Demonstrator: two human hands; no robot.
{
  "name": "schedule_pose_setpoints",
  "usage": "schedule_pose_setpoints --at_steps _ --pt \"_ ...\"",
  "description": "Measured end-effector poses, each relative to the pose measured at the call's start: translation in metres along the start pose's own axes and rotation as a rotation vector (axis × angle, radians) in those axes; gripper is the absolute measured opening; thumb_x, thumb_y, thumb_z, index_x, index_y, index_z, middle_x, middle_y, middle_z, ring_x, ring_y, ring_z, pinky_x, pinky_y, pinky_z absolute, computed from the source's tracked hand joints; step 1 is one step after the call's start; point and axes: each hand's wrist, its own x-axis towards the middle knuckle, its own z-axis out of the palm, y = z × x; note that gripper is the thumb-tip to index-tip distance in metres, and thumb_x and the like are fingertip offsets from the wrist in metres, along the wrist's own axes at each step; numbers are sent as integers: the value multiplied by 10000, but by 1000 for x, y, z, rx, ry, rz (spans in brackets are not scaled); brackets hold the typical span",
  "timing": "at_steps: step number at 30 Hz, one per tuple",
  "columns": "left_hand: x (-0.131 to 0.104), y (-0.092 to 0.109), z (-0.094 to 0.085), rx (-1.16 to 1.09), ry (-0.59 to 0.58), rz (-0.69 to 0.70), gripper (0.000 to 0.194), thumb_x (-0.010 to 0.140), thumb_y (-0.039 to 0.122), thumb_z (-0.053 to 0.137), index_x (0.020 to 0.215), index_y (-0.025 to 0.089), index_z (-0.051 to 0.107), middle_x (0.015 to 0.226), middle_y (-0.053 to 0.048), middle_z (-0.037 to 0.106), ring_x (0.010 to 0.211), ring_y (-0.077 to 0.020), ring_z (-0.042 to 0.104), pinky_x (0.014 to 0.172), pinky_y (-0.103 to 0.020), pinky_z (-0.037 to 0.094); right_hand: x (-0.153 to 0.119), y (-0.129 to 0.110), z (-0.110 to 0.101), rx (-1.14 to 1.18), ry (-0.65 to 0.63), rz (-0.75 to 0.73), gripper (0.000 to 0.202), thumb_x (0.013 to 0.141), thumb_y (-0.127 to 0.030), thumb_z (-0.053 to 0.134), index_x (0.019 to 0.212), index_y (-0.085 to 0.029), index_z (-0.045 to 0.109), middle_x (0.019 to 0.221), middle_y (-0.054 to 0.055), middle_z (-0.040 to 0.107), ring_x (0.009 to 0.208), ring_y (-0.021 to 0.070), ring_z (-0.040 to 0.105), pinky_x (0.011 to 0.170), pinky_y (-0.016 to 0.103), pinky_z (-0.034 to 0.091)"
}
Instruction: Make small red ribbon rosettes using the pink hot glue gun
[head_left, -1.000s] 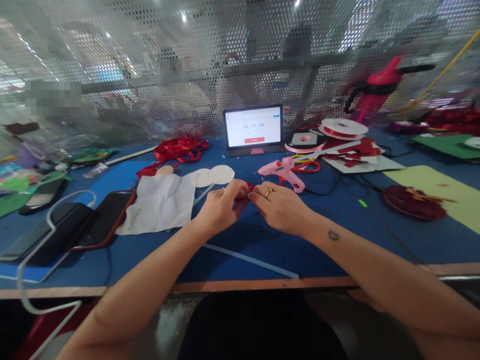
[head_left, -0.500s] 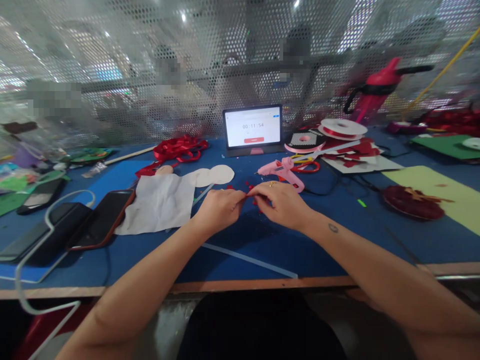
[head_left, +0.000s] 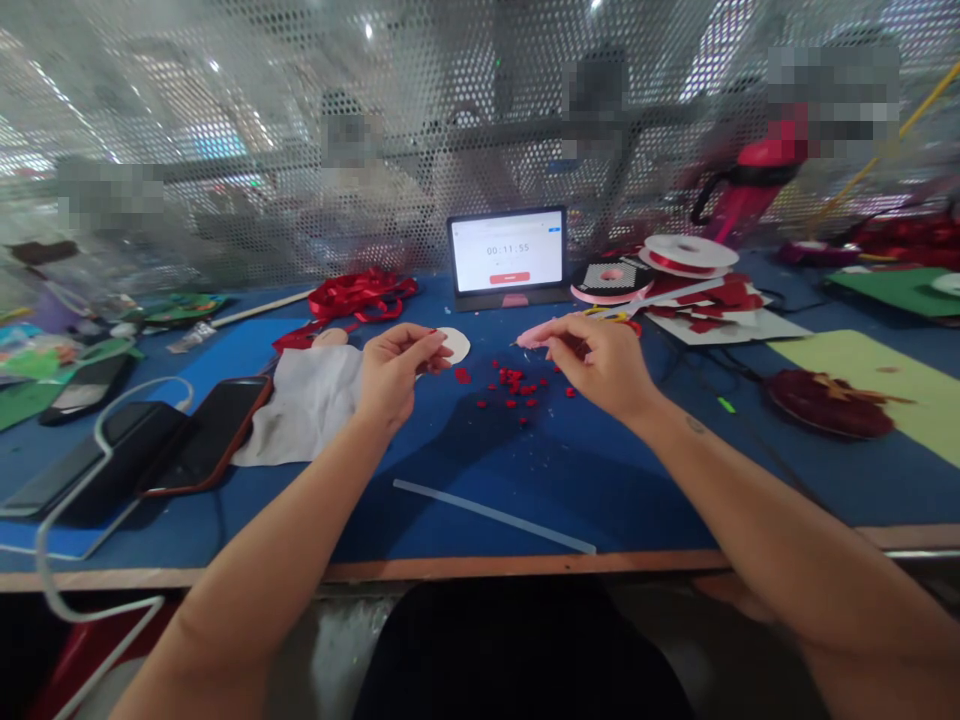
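My left hand [head_left: 399, 372] pinches a small red ribbon piece [head_left: 433, 331] between thumb and forefinger; only its tip shows. Just behind those fingers lies a round white cutout [head_left: 457, 346]. My right hand [head_left: 604, 362] is closed over the pink glue gun [head_left: 534, 335], whose nozzle points left; the palm and fingers hide its handle. Between the two hands, several small red bits [head_left: 514, 378] are scattered on the blue tabletop. Nearer to me is a clear glue stick [head_left: 495, 516], lying at a slant.
A tablet [head_left: 508, 250] showing a timer stands at the back. To the left are a white cloth [head_left: 304, 410], a phone [head_left: 210, 435] and tangled red ribbon [head_left: 360, 297]. Ribbon spools [head_left: 686, 255] and a dark red round piece [head_left: 825, 405] are on the right.
My hands, together over the red bits before, have parted. The left moved left and up with the small red piece; the right moved right and up onto the glue gun.
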Motion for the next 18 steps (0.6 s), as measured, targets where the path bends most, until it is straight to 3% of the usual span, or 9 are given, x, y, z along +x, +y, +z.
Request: schedule_pose_setpoints --at_steps 8,13,18 --pt "-2 -16 5 77 -284 -123 275 626 342 731 754 116 641 606 -39 672 503 -115 615 482 -216 507 -11 -6 21 74 -282 -47 256 820 -306 527 1023 -167 601 742 14 654 595 99 552 540 224 386" --pt "-10 -14 12 86 -418 -159 220 637 303 725 750 126 661 624 -47 688 521 -138 642 456 -206 512 -14 -10 23 144 -260 -4 251 841 -354 502 977 -173 610 778 20 649 613 100 541 522 222 364" --pt "-18 -12 17 123 -522 -188 178 665 284 706 722 122 662 595 -41 679 513 -141 645 449 -200 520 -14 -13 22 219 -247 -13 165 816 -301 537 874 -167 615 735 5 636 617 96 542 562 225 391"
